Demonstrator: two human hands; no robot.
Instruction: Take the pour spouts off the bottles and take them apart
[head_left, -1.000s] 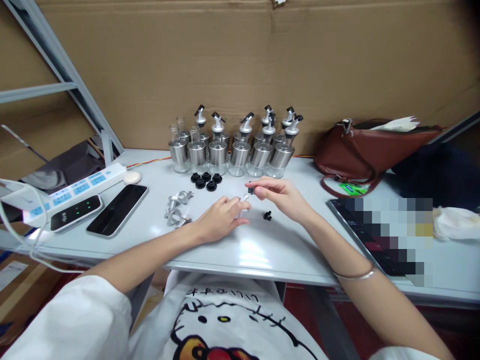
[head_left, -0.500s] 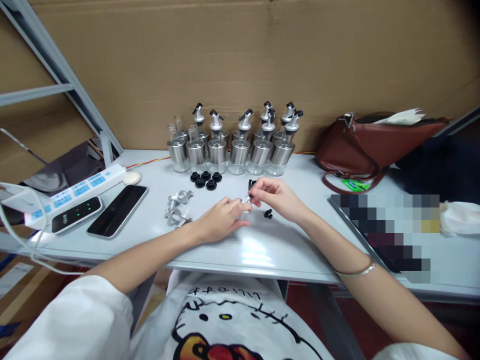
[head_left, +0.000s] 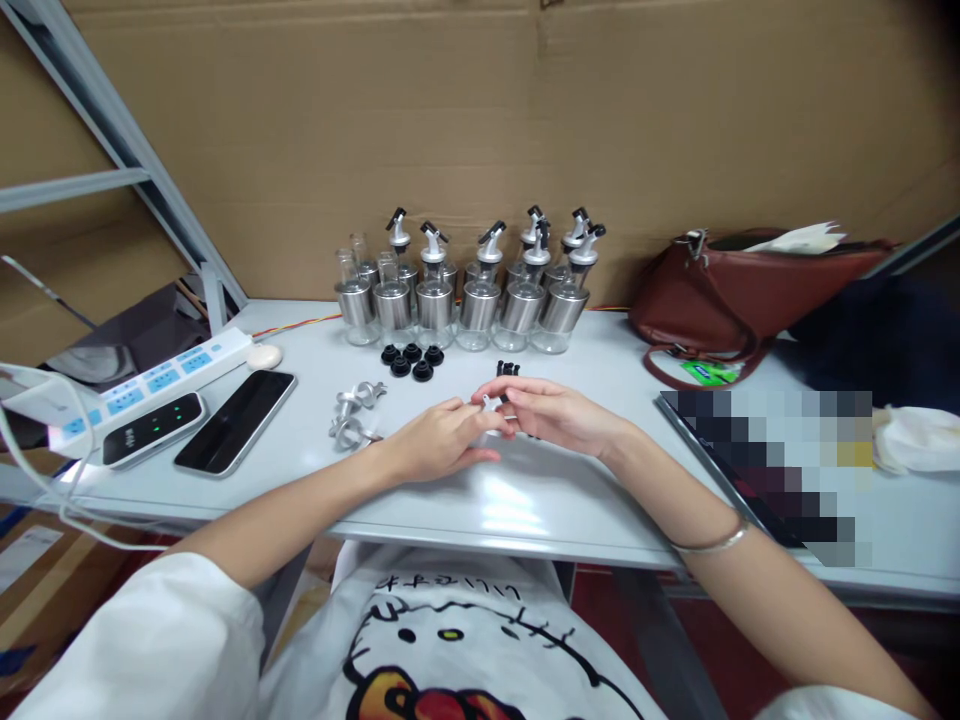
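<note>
Left hand: wrapped around a silver-grey spout, which is held in the fingers over the middle of the tabletop
Right hand: brought right up against the left, with a small black piece pinched at the fingertips, pretty much at the spout; whether it's seated can't be told, since most of it is covered by fingers
Loose spouts: bunched in a little pile just left of the left hand
Black stoppers: 5 of them, grouped behind the pile, in front of the bottles
Black levers: a small cluster, set just behind the right hand
Bottles: 6 lined up in the front row, more partly hidden behind; 4 front ones are topped with spouts, the 2 at the left are left bare-necked
Left side: a phone laid beside a power strip
Right side: a brown bag parked at the back, a tablet partly blurred out in front of it
</note>
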